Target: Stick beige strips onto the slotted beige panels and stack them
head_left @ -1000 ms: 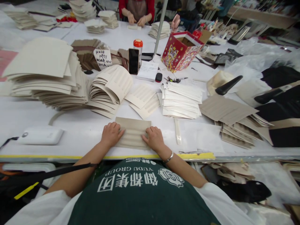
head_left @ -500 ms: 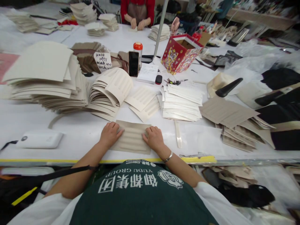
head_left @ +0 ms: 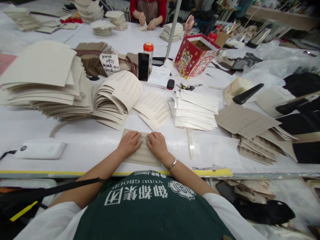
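Note:
A beige ribbed sheet (head_left: 142, 156) lies flat on the table near its front edge. My left hand (head_left: 129, 144) rests on the sheet's upper left part, and my right hand (head_left: 157, 145) presses on its upper right part. Both have fingers laid on the surface, with the thumbs toward the middle and a small gap between the hands. Beyond them are loose ribbed pieces (head_left: 152, 108), a fanned stack of ribbed pieces (head_left: 120, 95) and a stack of white pieces (head_left: 195, 110). A flat pale tool (head_left: 191, 145) lies right of my right hand.
A white device (head_left: 41, 149) lies at the left, below a tall stack of beige sheets (head_left: 42, 73). Brown-grey pieces (head_left: 250, 121) are piled at the right. Farther back stand a phone (head_left: 143, 66) and a red box (head_left: 195, 56). Across the table, a person in red handles a small piece.
Both my hands have moved inward over the sheet, from its side edges toward its middle and slightly up. The person opposite has lifted a small piece. The view has shifted slightly.

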`<state>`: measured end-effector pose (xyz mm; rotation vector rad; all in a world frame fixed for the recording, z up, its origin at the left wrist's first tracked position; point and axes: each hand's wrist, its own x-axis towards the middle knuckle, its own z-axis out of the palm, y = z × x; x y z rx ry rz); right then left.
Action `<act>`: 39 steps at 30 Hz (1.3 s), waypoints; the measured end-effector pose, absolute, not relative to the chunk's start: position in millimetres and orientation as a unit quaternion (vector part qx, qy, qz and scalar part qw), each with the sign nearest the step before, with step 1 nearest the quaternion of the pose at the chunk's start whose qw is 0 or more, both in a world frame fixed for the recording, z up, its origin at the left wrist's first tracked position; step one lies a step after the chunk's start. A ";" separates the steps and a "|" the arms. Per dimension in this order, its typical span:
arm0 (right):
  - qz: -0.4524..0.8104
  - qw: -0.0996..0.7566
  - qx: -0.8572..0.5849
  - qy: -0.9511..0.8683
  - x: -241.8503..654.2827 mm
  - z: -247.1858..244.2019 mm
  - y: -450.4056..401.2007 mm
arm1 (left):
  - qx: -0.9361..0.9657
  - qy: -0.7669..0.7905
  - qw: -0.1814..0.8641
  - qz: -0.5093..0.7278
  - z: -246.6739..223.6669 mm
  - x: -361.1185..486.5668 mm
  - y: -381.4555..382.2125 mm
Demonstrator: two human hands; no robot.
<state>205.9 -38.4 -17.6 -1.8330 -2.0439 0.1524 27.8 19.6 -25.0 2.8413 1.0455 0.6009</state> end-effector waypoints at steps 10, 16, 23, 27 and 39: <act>0.016 0.129 -0.659 -0.741 265.0 -14.3 -57.6 | 0.912 0.386 0.044 0.127 -11.5 20.0 21.6; -0.050 0.042 -0.624 -0.779 244.5 -4.5 -89.6 | 0.915 0.395 0.004 0.079 -2.8 43.7 8.7; 0.013 0.120 -0.624 -0.772 229.0 -2.4 -92.6 | 0.896 0.430 -0.006 0.115 -12.9 51.8 7.3; 0.043 0.206 -0.603 -0.769 201.2 -9.0 -45.1 | 0.884 0.451 0.021 0.119 -17.9 44.6 -2.5; 0.038 0.293 -0.371 -0.881 261.1 -70.1 -29.0 | 0.908 0.400 0.113 0.044 -10.0 -15.6 -4.1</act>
